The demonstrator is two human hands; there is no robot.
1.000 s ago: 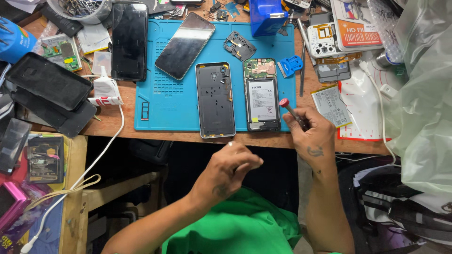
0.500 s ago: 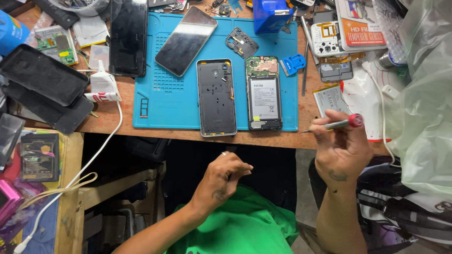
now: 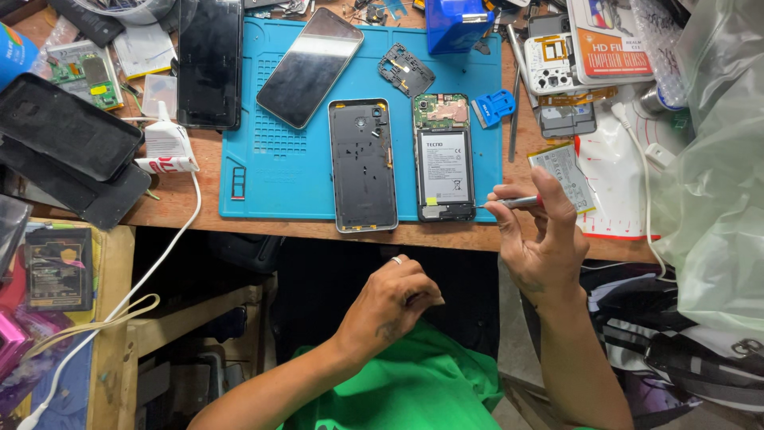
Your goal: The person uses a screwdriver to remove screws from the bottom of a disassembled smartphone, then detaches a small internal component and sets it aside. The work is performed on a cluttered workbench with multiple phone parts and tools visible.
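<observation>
A phone repair workshop. On the blue silicone work mat [image 3: 278, 171] lie an opened black phone with exposed battery [image 3: 444, 169] and a detached back cover [image 3: 363, 165]. Left of the mat sit green circuit boards [image 3: 83, 73].

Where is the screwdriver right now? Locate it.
In the head view, the screwdriver is in the right hand, its tip at the opened phone's lower right corner, on the blue mat's right edge.
</observation>
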